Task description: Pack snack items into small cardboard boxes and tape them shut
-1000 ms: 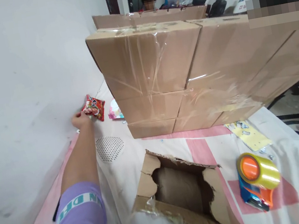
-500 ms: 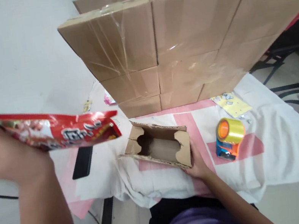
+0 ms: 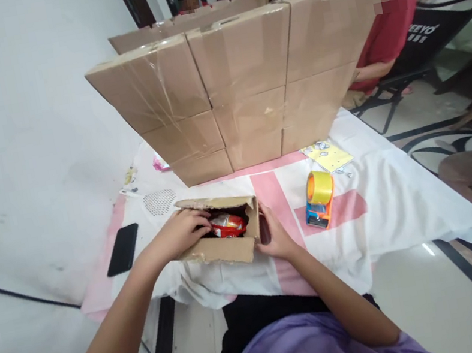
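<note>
A small open cardboard box (image 3: 224, 250) lies on the cloth in front of me, its flaps spread. Inside it sits a shiny red snack packet (image 3: 229, 225), partly hidden by the walls. My left hand (image 3: 184, 232) is closed over the box's left end, fingers bent over the edge beside the packet; whether the fingertips touch the packet, I cannot tell. At the right end my right hand (image 3: 276, 234) grips the outer side, fingers behind and thumb near the front corner.
A large taped block of cardboard boxes (image 3: 243, 90) stands behind. Right of my hands is a tape dispenser (image 3: 319, 198) with yellow tape; beyond it lies a yellow paper (image 3: 327, 155). A black phone (image 3: 123, 249) rests at left. A person in red (image 3: 397, 29) is at the back right.
The red packet has gone from my raised left hand at the left into the box. My left hand has come down to the box's left end. My right hand still holds the right end.
</note>
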Demonstrator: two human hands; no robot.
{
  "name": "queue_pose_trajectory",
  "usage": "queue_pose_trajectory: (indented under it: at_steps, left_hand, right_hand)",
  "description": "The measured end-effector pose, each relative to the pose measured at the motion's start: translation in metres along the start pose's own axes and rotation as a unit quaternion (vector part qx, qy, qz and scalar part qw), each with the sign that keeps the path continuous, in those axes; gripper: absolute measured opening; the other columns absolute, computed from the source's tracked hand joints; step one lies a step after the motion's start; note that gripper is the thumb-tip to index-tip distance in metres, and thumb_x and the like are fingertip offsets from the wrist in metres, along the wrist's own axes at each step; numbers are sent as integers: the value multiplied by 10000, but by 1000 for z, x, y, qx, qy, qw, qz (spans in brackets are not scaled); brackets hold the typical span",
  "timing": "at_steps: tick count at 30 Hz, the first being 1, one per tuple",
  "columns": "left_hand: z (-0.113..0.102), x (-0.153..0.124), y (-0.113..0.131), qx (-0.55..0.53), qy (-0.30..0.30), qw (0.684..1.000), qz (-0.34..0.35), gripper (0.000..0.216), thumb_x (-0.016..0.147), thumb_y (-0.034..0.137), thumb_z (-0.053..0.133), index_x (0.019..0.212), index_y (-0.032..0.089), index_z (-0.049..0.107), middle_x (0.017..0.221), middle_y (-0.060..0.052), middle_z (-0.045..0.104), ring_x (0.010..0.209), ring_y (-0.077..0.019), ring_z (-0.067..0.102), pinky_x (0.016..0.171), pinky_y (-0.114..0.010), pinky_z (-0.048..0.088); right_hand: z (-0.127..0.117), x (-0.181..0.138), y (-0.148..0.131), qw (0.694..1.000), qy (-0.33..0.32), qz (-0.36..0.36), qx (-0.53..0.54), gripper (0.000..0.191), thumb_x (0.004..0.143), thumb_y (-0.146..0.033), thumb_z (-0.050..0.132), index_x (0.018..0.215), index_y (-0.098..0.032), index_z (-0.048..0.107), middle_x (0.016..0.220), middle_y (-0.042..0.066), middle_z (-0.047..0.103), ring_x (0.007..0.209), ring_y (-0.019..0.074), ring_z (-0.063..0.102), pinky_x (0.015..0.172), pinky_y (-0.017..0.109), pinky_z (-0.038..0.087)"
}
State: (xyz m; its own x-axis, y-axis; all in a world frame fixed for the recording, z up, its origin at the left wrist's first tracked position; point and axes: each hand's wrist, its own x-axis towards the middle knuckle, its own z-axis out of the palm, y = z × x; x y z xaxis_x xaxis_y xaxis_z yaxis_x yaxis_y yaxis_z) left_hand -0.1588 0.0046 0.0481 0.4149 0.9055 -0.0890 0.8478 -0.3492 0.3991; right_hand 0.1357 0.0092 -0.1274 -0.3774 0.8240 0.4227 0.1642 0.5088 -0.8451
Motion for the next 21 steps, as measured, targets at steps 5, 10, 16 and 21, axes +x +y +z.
queue_pose_trajectory:
  at_steps: [5, 10, 16, 21]
  left_hand:
    - [11, -42, -40, -93, 254, 957, -102, 483, 982, 610, 469, 1031, 218, 747, 1194, -108, 755, 1146, -286, 681, 1046, -437, 506]
    - [61, -65, -74, -210, 289, 933, -44, 952, 843, 931, 271, 1133, 171, 768, 1407, -206, 649, 1343, -364, 590, 1169, -533, 432]
    - [92, -64, -48, -202, 375, 901, -81, 1143, 632, 1046, 416, 1272, 146, 710, 1229, -218, 705, 1175, -393, 670, 1063, -540, 511]
    - [88, -56, 15, -15, 443, 875, -197, 607, 924, 531, 637, 1423, 187, 599, 1215, -165, 722, 1114, -325, 683, 1023, -512, 505]
  right_hand:
    - [-12, 4, -14, 998, 27, -56, 32, 928, 893, -764, 567, 1640, -296, 279, 1715, 129, 235, 1593, 384, 226, 1278, 608, 258]
    - [-26, 27, -35, 997, 42, -42, 54, 457, 996, -548, 543, 1356, -272, 604, 1560, 138, 488, 1510, 326, 410, 1250, 552, 326]
    - [-31, 62, -53, 988, 60, -21, 142, 472, 982, -408, 566, 1423, -288, 450, 1174, 87, 702, 1295, 262, 607, 1111, 498, 474]
    - [-37, 60, -72, 999, 13, -39, 35, 412, 1024, -418, 473, 1389, -251, 561, 1027, 87, 717, 1168, 285, 642, 1072, 521, 482]
